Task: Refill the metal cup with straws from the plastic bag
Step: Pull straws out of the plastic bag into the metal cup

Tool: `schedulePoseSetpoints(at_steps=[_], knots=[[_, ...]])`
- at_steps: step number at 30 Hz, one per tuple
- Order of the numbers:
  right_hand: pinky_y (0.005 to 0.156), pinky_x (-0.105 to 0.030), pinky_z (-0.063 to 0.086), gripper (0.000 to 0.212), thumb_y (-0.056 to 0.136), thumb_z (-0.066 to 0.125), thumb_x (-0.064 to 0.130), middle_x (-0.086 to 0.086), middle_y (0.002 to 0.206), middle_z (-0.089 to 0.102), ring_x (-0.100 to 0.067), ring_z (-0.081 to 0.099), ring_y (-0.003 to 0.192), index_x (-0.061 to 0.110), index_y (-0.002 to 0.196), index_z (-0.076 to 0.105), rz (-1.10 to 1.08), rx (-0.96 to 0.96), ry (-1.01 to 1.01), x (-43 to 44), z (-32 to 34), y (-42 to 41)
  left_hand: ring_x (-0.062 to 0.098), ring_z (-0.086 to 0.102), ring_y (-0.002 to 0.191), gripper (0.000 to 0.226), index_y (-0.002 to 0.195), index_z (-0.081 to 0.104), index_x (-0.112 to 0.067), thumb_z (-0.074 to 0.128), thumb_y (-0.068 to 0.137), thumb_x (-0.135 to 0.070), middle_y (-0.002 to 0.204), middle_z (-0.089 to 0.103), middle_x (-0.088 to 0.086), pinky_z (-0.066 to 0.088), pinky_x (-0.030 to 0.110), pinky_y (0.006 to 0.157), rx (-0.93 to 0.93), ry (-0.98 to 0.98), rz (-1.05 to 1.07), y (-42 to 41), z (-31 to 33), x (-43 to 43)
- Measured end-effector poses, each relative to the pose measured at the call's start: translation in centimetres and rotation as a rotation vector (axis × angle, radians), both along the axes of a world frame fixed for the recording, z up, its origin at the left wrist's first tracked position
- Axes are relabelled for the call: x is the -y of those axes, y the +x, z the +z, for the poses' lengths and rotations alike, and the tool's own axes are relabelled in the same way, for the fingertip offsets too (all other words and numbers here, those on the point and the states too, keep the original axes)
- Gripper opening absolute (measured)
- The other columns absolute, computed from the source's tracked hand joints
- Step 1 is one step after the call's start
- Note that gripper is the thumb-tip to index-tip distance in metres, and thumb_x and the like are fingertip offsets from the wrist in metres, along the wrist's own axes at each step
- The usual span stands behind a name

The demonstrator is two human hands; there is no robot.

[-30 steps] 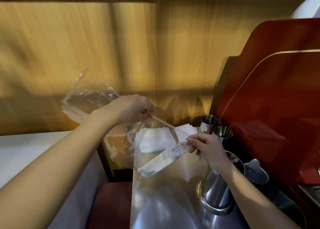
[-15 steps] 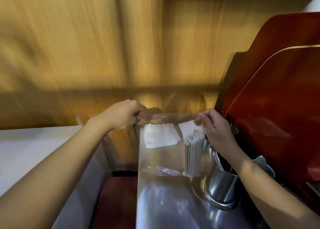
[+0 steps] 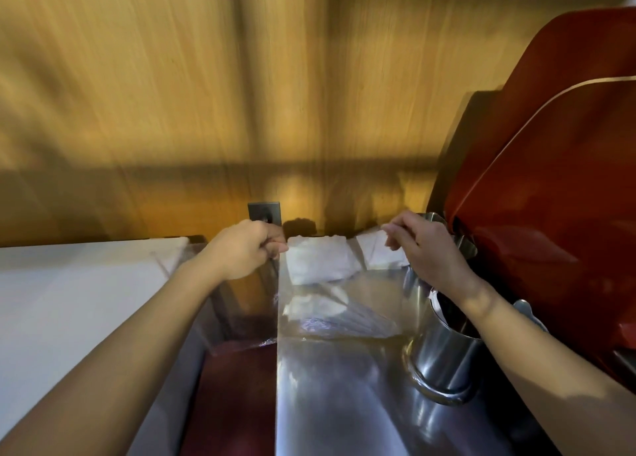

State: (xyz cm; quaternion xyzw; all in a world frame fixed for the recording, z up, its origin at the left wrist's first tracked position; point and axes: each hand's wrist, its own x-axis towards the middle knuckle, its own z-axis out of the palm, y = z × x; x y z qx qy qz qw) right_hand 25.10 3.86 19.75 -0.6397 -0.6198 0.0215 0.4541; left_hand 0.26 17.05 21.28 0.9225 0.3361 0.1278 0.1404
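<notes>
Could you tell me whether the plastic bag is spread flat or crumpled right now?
Spread flat: both hands pinch the plastic bag taut by its top edge.

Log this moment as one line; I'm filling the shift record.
left hand: pinching plastic bag | right hand: pinching bag, above metal cup | bag: spread over steel counter

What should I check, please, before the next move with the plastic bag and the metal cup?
1. Left hand grips the plastic bag at its top edge: ok, closed on it.
2. Right hand holds the bag's other corner: cannot tell, the film is nearly invisible at the fingers.
3. Metal cup upright on the steel counter: ok.
4. Cup mouth clear: not ok, the right wrist crosses over it.
5. Straws left in the bag: cannot tell, it looks nearly empty.
6. White napkins clear of the cup: ok, they lie behind the bag.
</notes>
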Motion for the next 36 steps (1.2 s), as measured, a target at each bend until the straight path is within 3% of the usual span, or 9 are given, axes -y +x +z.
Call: schedulePoseSetpoints(at_steps=[4, 9, 12, 14, 19, 25, 31, 34, 36], knots=[[0.069, -0.035, 0.052, 0.02, 0.092, 0.051, 0.018, -0.011, 0.072, 0.065, -0.02, 0.063, 0.071, 0.006, 0.078, 0.058, -0.005, -0.074, 0.047, -0.6, 0.2, 0.5, 0.007, 0.052, 0.065, 0.029, 0.064, 0.049, -0.034, 0.052, 0.093, -0.027, 0.065, 0.055, -0.014, 0.038, 0.027, 0.056, 0.014, 0.04, 0.013, 0.3, -0.3, 0.1], [0.062, -0.009, 0.042, 0.022, 0.093, 0.051, 0.016, -0.007, 0.066, 0.061, -0.006, 0.057, 0.064, 0.007, 0.074, 0.058, -0.041, -0.195, 0.112, -1.0, -0.6, 1.5, 0.005, 0.053, 0.062, 0.022, 0.07, 0.054, -0.032, 0.053, 0.092, -0.028, 0.063, 0.057, -0.015, 0.034, 0.022, 0.052, 0.045, 0.089, -0.021, 0.9, 0.3, 0.3], [0.059, -0.006, 0.041, 0.023, 0.092, 0.052, 0.018, -0.001, 0.065, 0.061, 0.0, 0.056, 0.062, 0.003, 0.076, 0.058, -0.054, -0.204, 0.075, -1.1, -1.4, 1.9, 0.008, 0.051, 0.061, 0.021, 0.073, 0.054, -0.03, 0.05, 0.093, -0.03, 0.062, 0.054, -0.016, 0.029, 0.017, 0.049, -0.034, 0.165, -0.043, 1.6, 0.7, 0.4], [0.058, -0.005, 0.041, 0.024, 0.093, 0.051, 0.019, 0.002, 0.065, 0.061, 0.003, 0.057, 0.061, 0.004, 0.076, 0.059, -0.086, -0.202, 0.06, -1.0, -2.0, 2.3, 0.013, 0.057, 0.068, 0.018, 0.085, 0.064, -0.024, 0.049, 0.094, -0.028, 0.07, 0.063, -0.009, 0.039, 0.025, 0.055, -0.036, 0.181, -0.038, 2.1, 1.1, 0.5], [0.056, -0.005, 0.041, 0.027, 0.092, 0.052, 0.022, 0.003, 0.062, 0.063, 0.002, 0.057, 0.058, 0.009, 0.069, 0.059, -0.161, -0.227, 0.005, -0.5, -3.5, 3.5, 0.021, 0.064, 0.088, 0.02, 0.095, 0.067, -0.021, 0.047, 0.092, -0.018, 0.09, 0.073, -0.003, 0.05, 0.034, 0.071, -0.139, 0.231, -0.048, 3.5, 2.9, 0.3], [0.058, -0.024, 0.048, 0.024, 0.091, 0.052, 0.019, -0.002, 0.062, 0.064, -0.006, 0.06, 0.054, 0.012, 0.07, 0.059, -0.138, -0.376, 0.029, 0.1, -3.5, 4.0, 0.023, 0.064, 0.081, 0.017, 0.086, 0.068, -0.015, 0.054, 0.089, -0.023, 0.077, 0.067, -0.005, 0.049, 0.034, 0.066, -0.159, 0.278, -0.09, 5.0, 5.1, 0.1], [0.051, -0.015, 0.043, 0.02, 0.09, 0.056, 0.023, -0.001, 0.06, 0.061, -0.003, 0.057, 0.052, 0.02, 0.07, 0.061, -0.123, -0.411, 0.165, 0.3, -1.0, 4.1, 0.018, 0.06, 0.075, 0.014, 0.087, 0.067, -0.017, 0.056, 0.09, -0.023, 0.075, 0.067, -0.004, 0.05, 0.036, 0.069, -0.168, 0.22, -0.089, 5.9, 9.3, -0.6], [0.059, -0.034, 0.044, 0.021, 0.09, 0.055, 0.025, -0.021, 0.068, 0.06, -0.02, 0.055, 0.06, 0.01, 0.077, 0.062, -0.067, -0.4, 0.216, 0.7, 0.4, 4.1, 0.021, 0.063, 0.074, 0.015, 0.084, 0.067, -0.012, 0.056, 0.09, -0.021, 0.076, 0.07, 0.002, 0.049, 0.037, 0.068, -0.131, 0.242, -0.102, 6.2, 11.6, -0.5], [0.061, -0.038, 0.046, 0.025, 0.091, 0.054, 0.024, -0.023, 0.07, 0.06, -0.029, 0.057, 0.063, 0.003, 0.079, 0.06, 0.001, -0.437, 0.267, 1.1, 1.3, 4.2, 0.022, 0.062, 0.074, 0.014, 0.084, 0.067, -0.012, 0.057, 0.089, -0.019, 0.077, 0.07, 0.004, 0.049, 0.04, 0.069, -0.138, 0.284, -0.111, 6.6, 13.1, -0.3]])
